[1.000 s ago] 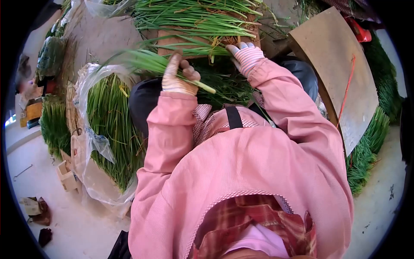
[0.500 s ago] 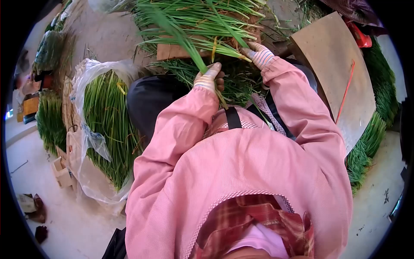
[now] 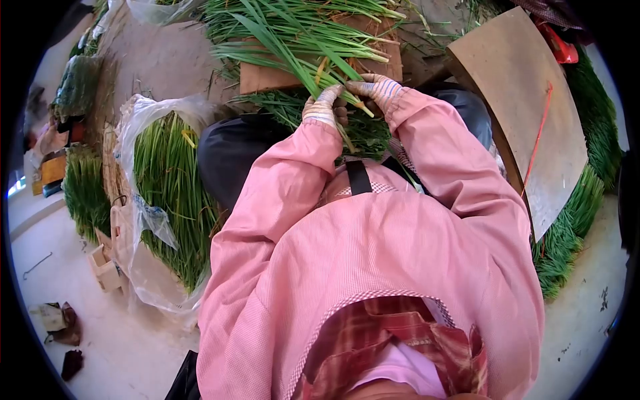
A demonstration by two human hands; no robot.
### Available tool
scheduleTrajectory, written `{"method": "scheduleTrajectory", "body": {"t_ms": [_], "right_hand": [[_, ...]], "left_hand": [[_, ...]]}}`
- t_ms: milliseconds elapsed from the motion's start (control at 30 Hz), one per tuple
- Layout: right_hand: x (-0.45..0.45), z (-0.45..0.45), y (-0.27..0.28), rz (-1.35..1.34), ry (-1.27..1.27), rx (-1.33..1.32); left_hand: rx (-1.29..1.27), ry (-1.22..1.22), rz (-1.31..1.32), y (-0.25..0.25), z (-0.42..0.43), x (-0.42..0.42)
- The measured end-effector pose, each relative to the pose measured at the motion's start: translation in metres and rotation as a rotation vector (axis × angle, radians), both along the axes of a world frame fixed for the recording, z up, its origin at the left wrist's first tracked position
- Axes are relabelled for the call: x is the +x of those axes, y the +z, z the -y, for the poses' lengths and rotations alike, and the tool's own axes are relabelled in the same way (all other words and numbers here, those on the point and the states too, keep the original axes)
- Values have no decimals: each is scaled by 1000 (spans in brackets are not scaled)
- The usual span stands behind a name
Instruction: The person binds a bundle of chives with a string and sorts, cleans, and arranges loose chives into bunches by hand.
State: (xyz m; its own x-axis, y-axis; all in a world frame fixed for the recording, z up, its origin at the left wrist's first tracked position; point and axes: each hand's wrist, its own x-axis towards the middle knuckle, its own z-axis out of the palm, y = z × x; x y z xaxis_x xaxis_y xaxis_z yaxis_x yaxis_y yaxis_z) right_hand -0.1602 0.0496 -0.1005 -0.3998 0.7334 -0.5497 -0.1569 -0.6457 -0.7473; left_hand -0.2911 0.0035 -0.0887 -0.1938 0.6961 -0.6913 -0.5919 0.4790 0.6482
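Both my hands wear striped, soiled gloves and meet just in front of my lap. My left hand [image 3: 325, 108] is closed round a few long chive stalks [image 3: 293, 63], their leaves pointing up and left and a pale end sticking out below the fist. Beside it my right hand [image 3: 375, 90] pinches another chive stalk [image 3: 340, 61], its fingertips touching the left hand's. A bunch with a yellow tie [image 3: 321, 70] lies partly behind the hands. Beyond them, a heap of chives [image 3: 287, 20] covers much of a wooden board [image 3: 267, 79].
At my left, a clear plastic bag [image 3: 193, 107] holds a thick mass of chives [image 3: 170, 180]. A large curved sheet [image 3: 513, 100] with a red strip [image 3: 539, 137] leans at my right, chives [image 3: 567, 240] behind it. Loose trimmings [image 3: 367, 137] lie below the board.
My right hand has moved left and closer to me, from the board's edge to my left hand, bringing a chive stalk. My left hand has barely moved; its leaves have stopped blurring.
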Motion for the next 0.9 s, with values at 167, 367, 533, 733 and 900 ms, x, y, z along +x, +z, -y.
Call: {"method": "scheduleTrajectory", "body": {"t_ms": [167, 367, 533, 733, 900], "right_hand": [[-1, -22, -25, 398, 246, 241], [7, -19, 16, 1134, 771, 698], [40, 7, 55, 1337, 1099, 707], [29, 17, 73, 207, 294, 167], [4, 31, 49, 254, 234, 105]], "left_hand": [[75, 132, -97, 5, -7, -3], [189, 256, -135, 21, -25, -32], [284, -5, 11, 49, -20, -76], [266, -186, 317, 19, -13, -37], [68, 127, 306, 10, 11, -18]]}}
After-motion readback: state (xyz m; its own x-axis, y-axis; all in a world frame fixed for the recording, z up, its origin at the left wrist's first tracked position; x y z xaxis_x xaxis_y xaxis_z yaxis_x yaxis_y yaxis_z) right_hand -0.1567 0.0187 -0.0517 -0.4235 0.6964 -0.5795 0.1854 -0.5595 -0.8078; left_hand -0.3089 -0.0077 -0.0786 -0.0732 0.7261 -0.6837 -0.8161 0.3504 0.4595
